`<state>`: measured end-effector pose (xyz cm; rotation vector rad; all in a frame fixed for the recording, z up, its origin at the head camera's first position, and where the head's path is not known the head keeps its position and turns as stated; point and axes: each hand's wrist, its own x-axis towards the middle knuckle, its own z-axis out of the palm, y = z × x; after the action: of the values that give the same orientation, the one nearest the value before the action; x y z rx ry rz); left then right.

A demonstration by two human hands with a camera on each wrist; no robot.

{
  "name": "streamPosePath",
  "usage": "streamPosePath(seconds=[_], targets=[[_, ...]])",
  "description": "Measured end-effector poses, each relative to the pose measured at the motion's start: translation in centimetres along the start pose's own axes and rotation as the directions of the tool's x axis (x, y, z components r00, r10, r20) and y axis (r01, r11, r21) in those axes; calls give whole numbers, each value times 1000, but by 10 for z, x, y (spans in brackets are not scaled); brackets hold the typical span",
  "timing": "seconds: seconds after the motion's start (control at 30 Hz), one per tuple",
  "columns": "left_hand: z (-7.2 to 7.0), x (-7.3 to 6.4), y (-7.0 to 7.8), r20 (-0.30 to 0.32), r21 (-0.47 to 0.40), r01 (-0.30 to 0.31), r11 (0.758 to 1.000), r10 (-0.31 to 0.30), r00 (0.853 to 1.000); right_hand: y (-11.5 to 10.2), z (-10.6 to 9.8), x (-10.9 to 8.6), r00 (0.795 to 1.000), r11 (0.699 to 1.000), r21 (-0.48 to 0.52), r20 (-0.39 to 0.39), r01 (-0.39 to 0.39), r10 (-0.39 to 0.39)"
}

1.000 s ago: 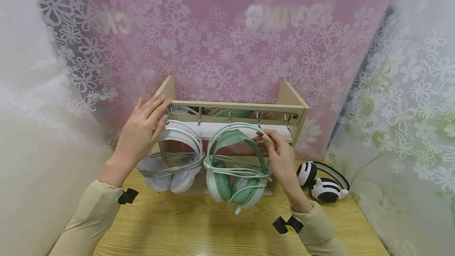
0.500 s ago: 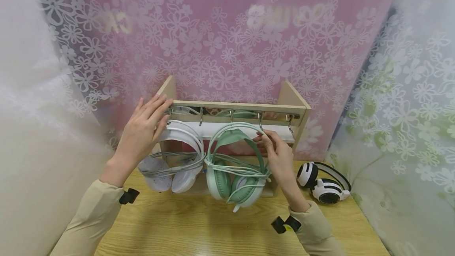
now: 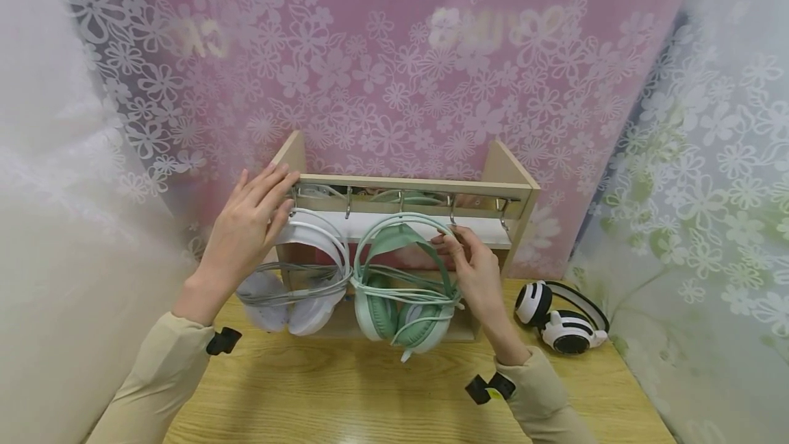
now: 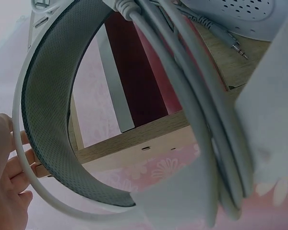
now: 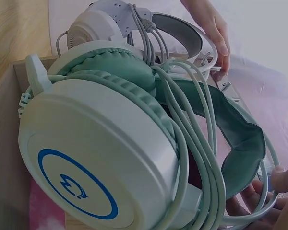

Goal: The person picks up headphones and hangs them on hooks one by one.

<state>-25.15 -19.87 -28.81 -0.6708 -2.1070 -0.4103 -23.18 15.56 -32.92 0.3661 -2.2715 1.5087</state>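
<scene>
Carefully, the right hand (image 3: 477, 273) pinches the green headphones (image 3: 403, 279) by the headband wire below a hook (image 3: 452, 210), best kept level, while left hand (image 3: 246, 228) fingers, held straight, steady the wooden rack (image 3: 407, 187).

A green headset (image 5: 110, 143) fills the right wrist view, its white ear cup with a blue ring closest. The right hand (image 5: 273, 201) pinches the thin wire band at the lower right corner. Beyond the grip, a white headset (image 5: 134, 24) hangs, the left hand (image 5: 211, 26) touching its band.
</scene>
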Motion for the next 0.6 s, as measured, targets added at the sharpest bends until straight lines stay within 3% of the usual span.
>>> streamPosePath(seconds=[0.6], targets=[[-1, 0, 0, 5, 11, 0, 1000, 0, 1000, 6, 0, 3, 991, 983, 133, 46, -130, 124]])
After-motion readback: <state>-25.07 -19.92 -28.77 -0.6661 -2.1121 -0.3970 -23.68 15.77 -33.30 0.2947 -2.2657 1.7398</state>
